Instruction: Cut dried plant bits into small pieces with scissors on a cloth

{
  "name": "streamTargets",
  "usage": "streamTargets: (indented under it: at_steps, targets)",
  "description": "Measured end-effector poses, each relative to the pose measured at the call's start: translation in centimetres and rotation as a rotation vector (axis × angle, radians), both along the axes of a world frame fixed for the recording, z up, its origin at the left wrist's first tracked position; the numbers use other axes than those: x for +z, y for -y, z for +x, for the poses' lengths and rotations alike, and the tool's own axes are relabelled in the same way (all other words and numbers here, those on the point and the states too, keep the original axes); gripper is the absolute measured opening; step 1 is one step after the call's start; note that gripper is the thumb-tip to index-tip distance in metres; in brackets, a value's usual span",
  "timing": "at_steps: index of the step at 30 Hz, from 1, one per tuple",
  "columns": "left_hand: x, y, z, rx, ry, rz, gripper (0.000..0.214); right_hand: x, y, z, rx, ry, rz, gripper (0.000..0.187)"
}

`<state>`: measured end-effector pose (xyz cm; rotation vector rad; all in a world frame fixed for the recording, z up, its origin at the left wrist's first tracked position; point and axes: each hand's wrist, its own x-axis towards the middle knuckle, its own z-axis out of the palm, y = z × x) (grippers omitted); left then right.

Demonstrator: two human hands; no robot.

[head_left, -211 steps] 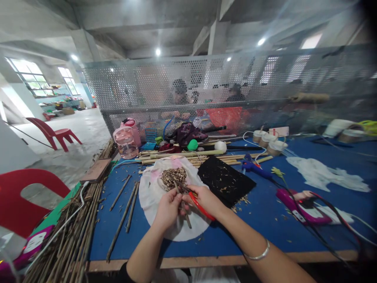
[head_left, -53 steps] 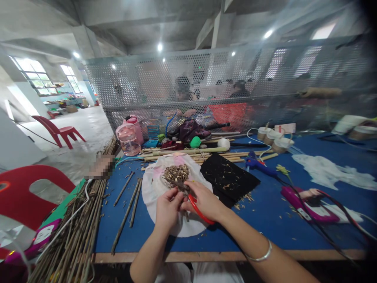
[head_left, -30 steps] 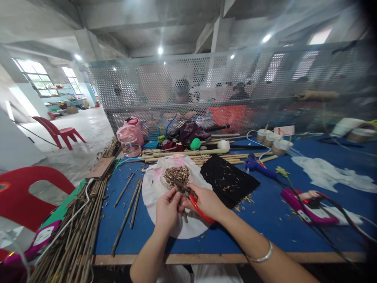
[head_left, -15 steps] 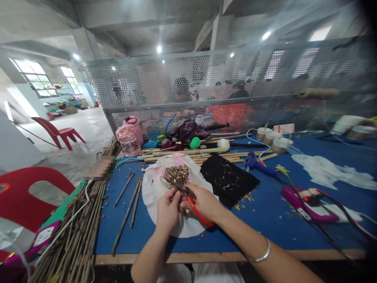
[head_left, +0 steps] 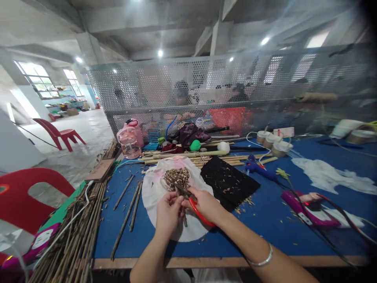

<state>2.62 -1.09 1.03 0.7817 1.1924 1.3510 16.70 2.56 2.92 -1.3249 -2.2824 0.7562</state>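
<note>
My right hand [head_left: 203, 204] grips red-handled scissors [head_left: 194, 207], their dark blades pointing up and left over a heap of small cut twig pieces [head_left: 178, 177]. A thin stick [head_left: 185, 220] is pinched in my left hand [head_left: 169, 210], its upper end at the blades and its lower end sticking out below my fingers. Both hands are close together above a round white cloth [head_left: 153, 212] that carries the heap. Several longer sticks [head_left: 126, 220] lie on the blue table to the left of the cloth.
A bundle of long twigs [head_left: 78, 232] runs along the table's left edge, with a phone [head_left: 100, 170] on top. Black cloth [head_left: 226, 177], a blue glue gun [head_left: 260, 169] and a purple power strip [head_left: 309, 212] are to the right. Bamboo sticks [head_left: 188, 155] and a perforated screen [head_left: 153, 90] stand behind.
The scissor blades have come closer together and swung more upright around the stick. The stick's lower end now shows beneath my left hand. The view has shifted slightly.
</note>
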Motion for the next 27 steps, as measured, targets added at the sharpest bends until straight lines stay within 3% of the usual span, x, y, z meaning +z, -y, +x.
streamTargets:
  at_steps: [13,18,23,27]
  targets:
    - [-0.05,0.11,-0.18,-0.012,0.038,-0.041,0.047,0.03,-0.08,-0.09,-0.005,0.085,-0.005,0.037]
    - [-0.12,0.07,-0.35,0.020,0.085,-0.007,0.048,0.27,0.13,0.05,-0.014,0.166,0.108,0.051]
    - [-0.88,-0.12,-0.34,-0.006,0.177,0.039,0.044,-0.20,0.10,-0.01,0.052,0.069,0.134,0.066]
    - [-0.38,0.11,-0.29,-0.023,0.167,0.047,0.043,-0.61,0.04,-0.08,0.075,0.013,0.132,0.070]
